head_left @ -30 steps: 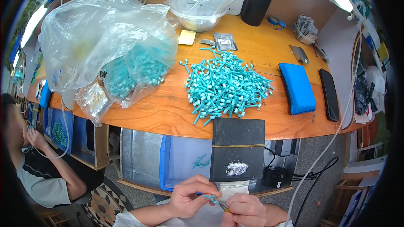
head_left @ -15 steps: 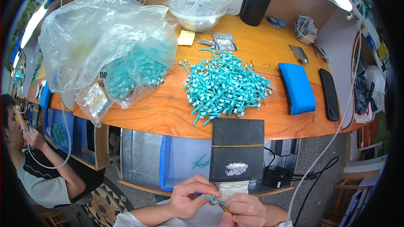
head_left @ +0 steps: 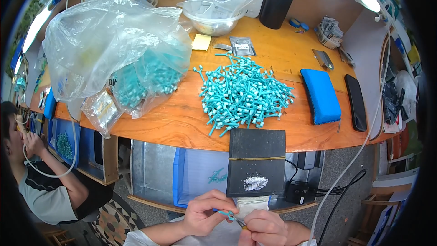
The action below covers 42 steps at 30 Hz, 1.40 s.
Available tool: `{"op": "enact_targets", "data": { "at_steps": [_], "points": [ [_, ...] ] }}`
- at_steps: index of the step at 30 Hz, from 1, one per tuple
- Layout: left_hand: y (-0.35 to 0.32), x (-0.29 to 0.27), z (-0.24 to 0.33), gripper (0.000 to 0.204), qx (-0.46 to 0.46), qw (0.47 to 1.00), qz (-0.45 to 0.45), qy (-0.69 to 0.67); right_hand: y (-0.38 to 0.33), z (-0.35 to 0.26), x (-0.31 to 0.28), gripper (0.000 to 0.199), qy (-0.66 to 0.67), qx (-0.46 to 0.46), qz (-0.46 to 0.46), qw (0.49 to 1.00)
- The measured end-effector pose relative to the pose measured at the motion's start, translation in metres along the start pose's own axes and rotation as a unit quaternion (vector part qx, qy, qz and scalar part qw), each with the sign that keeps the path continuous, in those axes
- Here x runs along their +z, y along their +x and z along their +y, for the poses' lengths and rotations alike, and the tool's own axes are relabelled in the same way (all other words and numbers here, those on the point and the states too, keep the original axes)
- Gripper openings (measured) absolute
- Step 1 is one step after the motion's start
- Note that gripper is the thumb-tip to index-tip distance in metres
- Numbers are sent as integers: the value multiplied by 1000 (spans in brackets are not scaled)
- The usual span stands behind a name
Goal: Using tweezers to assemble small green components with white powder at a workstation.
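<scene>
My left hand point(head_left: 203, 214), near the lower edge, pinches a small teal stemmed piece point(head_left: 226, 214) between thumb and fingertips. Close against it, my right hand point(head_left: 267, 228) is closed on a slim pointed metal tool point(head_left: 239, 221) with a bit of yellow near the grip; its exact kind is hard to make out. The tool's tip meets the teal piece. Just beyond my hands, a black board point(head_left: 257, 143) with a rubber band round it juts over the table edge, and a small heap of tiny sparkling stones point(head_left: 256, 182) lies on its near end.
A pile of teal stemmed pieces point(head_left: 246, 93) covers the table's middle. To its left stands a large clear bag point(head_left: 114, 32) with more inside. A blue case point(head_left: 321, 95) and a black phone point(head_left: 356, 102) lie right. Below is an open drawer with a blue tray point(head_left: 191, 187). A co-worker point(head_left: 50, 191) sits left.
My hands and the teal piece stay in nearly the same place, with only a slight shift of the tool. At the left, the co-worker's head and arm have moved a little.
</scene>
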<state>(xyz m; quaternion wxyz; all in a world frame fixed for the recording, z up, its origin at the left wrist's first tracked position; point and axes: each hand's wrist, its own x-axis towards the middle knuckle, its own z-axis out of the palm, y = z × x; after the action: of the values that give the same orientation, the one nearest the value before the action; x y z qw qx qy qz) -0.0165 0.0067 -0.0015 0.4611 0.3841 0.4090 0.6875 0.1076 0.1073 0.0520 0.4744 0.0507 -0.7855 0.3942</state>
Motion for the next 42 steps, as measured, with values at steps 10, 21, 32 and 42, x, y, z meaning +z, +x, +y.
{"op": "enact_targets", "data": {
  "at_steps": [10, 21, 32, 42],
  "points": [
    [0, 0, 0, 17, 3, 1000, 6, 5, 0, 0, 0, 18, -5, 9, -2, 1000],
    [-2, 1, 1, 17, -14, 1000, 6, -24, 3, 0, -4, 19, -18, -19, -46, 999],
    [-4, 2, 0, 16, -28, 998, 10, -48, 7, -4, -21, 18, -3, 157, 86, 984],
    [-3, 1, -1, 16, -31, 998, 4, -62, 7, 1, -27, 23, -153, 204, 31, 966]
  ]
}}
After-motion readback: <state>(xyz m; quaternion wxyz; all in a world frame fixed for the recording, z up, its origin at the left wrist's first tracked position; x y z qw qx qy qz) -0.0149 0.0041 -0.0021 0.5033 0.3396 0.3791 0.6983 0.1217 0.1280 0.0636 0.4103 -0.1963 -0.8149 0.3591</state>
